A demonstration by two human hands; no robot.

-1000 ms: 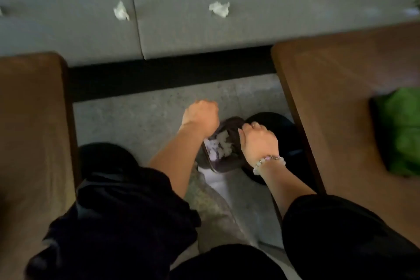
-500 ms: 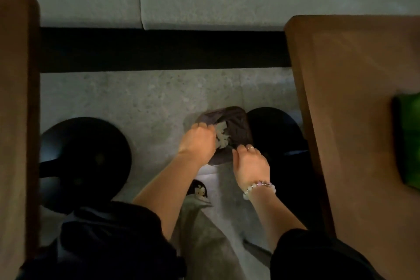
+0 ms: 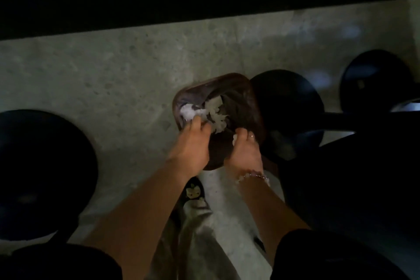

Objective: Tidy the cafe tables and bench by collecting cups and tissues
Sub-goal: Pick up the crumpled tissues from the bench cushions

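Crumpled white tissues (image 3: 214, 113) are seen lying inside a dark brown, rounded-square bin (image 3: 252, 102), which is stood on the grey speckled floor (image 3: 113, 75) just beside a round black table base (image 3: 288, 111). The left hand (image 3: 191, 145) is reached over the bin's left rim, and its bent fingers are closed on a white wad of the tissues. The right hand (image 3: 244, 154), on which a pale beaded bracelet (image 3: 254, 176) is worn, is curled over the near rim, which is gripped. Compared with half a second earlier, the left fingers are pushed deeper among the tissues, the grey bench and brown tabletops are lost from view, and the scene is darker. A pale cartoon figure is printed on a dark shoe (image 3: 193, 191) below the hands; whether it carries lettering cannot be told.
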